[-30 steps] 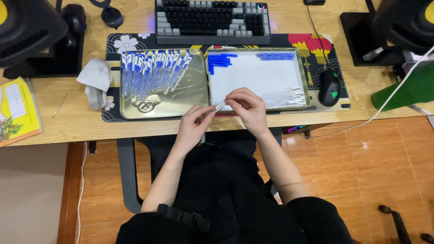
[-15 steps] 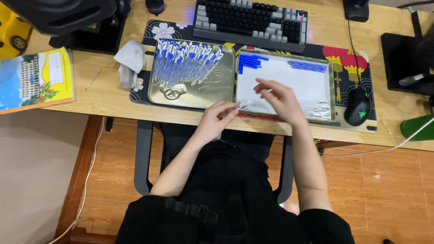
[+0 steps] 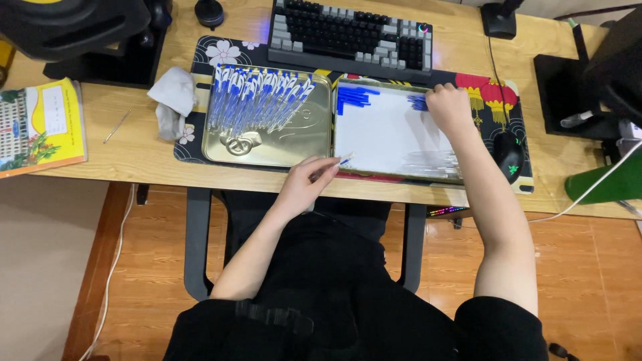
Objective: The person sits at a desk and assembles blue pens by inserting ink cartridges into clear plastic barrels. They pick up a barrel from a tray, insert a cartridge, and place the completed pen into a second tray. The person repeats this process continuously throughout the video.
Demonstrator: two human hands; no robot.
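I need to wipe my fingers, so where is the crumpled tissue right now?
In the head view the crumpled tissue lies on the desk's left part, at the left edge of the gold tray full of pens, right of the yellow booklet.

My wooden desk (image 3: 134,144) and its load.
On it: patterned mat (image 3: 200,50) (under both tins), keyboard (image 3: 351,33), yellow booklet (image 3: 40,127), crumpled tissue (image 3: 172,97).

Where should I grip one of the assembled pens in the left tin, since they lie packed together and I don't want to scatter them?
Take one of the assembled pens by its lower end, coming from the near, open side of the left tin. The pens fan out in the far half with their lower ends pointing toward the bare near half, where there is room for fingertips. An edge pen looks easiest.
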